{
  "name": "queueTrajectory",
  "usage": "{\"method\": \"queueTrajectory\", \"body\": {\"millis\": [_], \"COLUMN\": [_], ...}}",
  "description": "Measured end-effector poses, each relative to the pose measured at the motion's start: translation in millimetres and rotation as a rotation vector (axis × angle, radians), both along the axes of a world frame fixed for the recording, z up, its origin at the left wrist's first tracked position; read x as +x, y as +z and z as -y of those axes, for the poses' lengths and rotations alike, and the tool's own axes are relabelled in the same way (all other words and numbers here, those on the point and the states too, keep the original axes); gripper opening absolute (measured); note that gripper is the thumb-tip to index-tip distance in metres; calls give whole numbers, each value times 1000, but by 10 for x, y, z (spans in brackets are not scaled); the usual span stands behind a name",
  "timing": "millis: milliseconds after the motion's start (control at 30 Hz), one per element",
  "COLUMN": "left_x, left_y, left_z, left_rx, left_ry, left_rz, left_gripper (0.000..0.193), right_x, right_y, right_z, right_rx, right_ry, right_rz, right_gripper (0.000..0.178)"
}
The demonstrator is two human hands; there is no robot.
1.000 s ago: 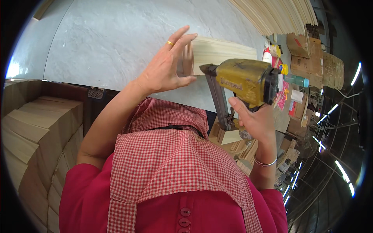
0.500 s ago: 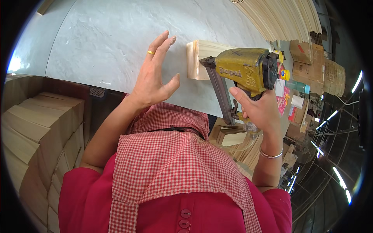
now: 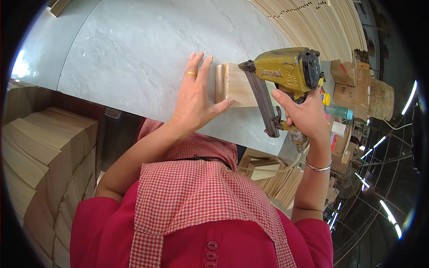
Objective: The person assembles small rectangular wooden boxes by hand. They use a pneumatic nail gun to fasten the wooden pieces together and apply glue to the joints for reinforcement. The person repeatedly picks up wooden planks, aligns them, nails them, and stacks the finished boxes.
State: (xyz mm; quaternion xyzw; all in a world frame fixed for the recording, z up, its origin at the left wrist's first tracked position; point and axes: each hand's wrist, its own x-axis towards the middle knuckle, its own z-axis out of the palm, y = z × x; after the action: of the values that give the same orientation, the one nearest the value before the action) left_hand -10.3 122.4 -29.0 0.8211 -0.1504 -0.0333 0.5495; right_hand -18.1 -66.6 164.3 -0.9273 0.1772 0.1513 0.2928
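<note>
My right hand (image 3: pixel 308 116) is wrapped round the handle of a worn yellow pneumatic staple gun (image 3: pixel 282 69), its dark magazine slanting down toward me. The gun's nose hangs over or beside a pale wooden piece (image 3: pixel 241 87) made of joined boards, on the grey marbled tabletop (image 3: pixel 134 58). Beside the left end of the wood is my left hand (image 3: pixel 194 96), fingers stretched out and a ring on one of them. Its thumb tip overlaps the wood's near corner; whether it presses there I cannot tell. The far part of the wood is hidden behind the gun.
Long wooden strips (image 3: pixel 317 27) are stacked at the far right, near cardboard boxes (image 3: pixel 344 76) and a teal bottle (image 3: pixel 338 111). A pale air hose (image 3: pixel 290 167) trails from the gun. Stacked boards (image 3: pixel 49 143) stand at my left; more wood pieces (image 3: pixel 277 183) lie below the table's right side.
My left hand has moved right and nearer to me, up to the wood's end. The staple gun has shifted slightly right. The wood sits lower in view.
</note>
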Motion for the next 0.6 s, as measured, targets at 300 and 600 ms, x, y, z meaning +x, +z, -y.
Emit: {"method": "queueTrajectory", "body": {"millis": [300,600], "left_x": [-3,-1], "left_y": [16,3], "left_z": [2,-6], "left_rx": [5,9], "left_ry": [-6,-19], "left_rz": [-12,-27], "left_gripper": [106,107], "right_x": [20,4], "right_y": [-50,-68], "right_z": [68,76], "right_rx": [65,100], "right_ry": [-18,-49], "right_rz": [-2,-12], "right_gripper": [37,35]}}
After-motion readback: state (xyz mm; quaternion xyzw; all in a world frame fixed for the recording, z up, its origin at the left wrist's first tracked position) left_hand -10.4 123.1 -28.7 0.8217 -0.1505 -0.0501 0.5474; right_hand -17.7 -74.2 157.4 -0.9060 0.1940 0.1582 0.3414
